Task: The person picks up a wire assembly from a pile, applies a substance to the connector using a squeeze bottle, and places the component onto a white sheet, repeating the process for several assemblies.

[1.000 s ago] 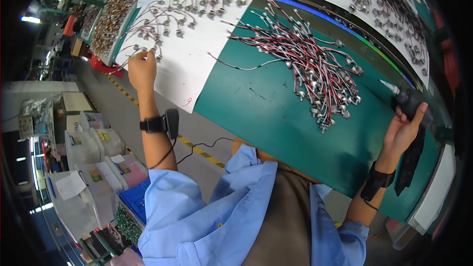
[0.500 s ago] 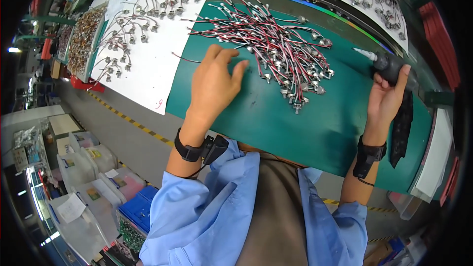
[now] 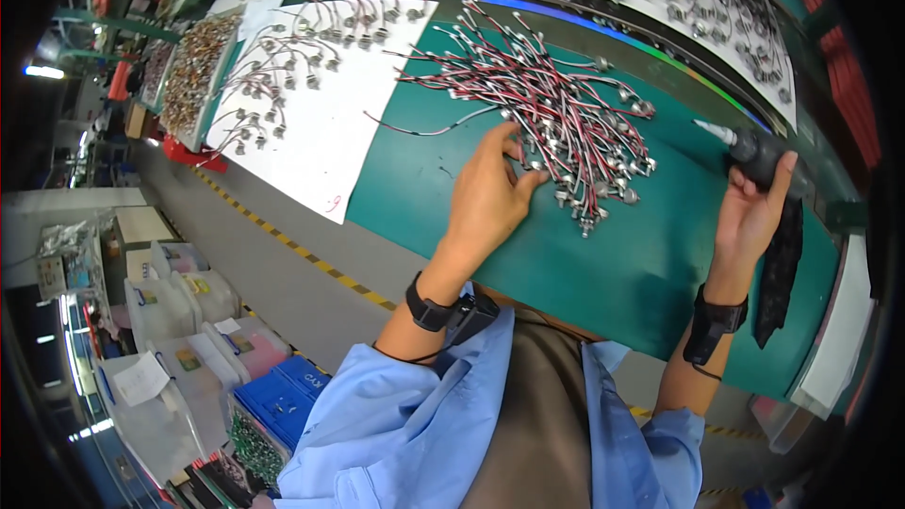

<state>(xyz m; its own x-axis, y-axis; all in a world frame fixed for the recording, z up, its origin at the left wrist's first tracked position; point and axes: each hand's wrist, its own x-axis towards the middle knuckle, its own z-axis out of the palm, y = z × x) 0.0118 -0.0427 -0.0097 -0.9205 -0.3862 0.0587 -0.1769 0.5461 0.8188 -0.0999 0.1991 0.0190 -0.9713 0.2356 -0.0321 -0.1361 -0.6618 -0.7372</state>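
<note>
- Blue cloth covers both our upper arms: the sleeves (image 3: 377,405) and the brown shirt front (image 3: 533,419) fill the lower edge, with black straps (image 3: 430,309) at our wrists.
- Beside us, to the left, we see clear plastic tubs (image 3: 177,306) and a blue lid (image 3: 283,401); striped tape (image 3: 302,253) runs along the floor past the table.
- On the green table (image 3: 434,226), a dark, limp strip (image 3: 779,283) lies just beside our right wrist.
- Our right hand (image 3: 752,207) has its fingers wrapped around a dark bottle (image 3: 765,158), pale nozzle pointing up and left.
- Our left hand (image 3: 490,184) sits at the near left edge of the pile of wired parts (image 3: 575,113), thumb and forefinger apart and curved toward it. Some metal ends lie by the fingertips; we cannot tell whether they touch. Most of the pile spreads beyond and to the right of these fingers, standing between them and the bottle.
- One lead (image 3: 419,133) strays left from the pile, its tip over the edge of a white sheet (image 3: 325,132) where more wired parts lie in rows.
- Farther off, a dark rail (image 3: 613,24) with a blue-green edge separates the pile from another laden white sheet (image 3: 650,14).
</note>
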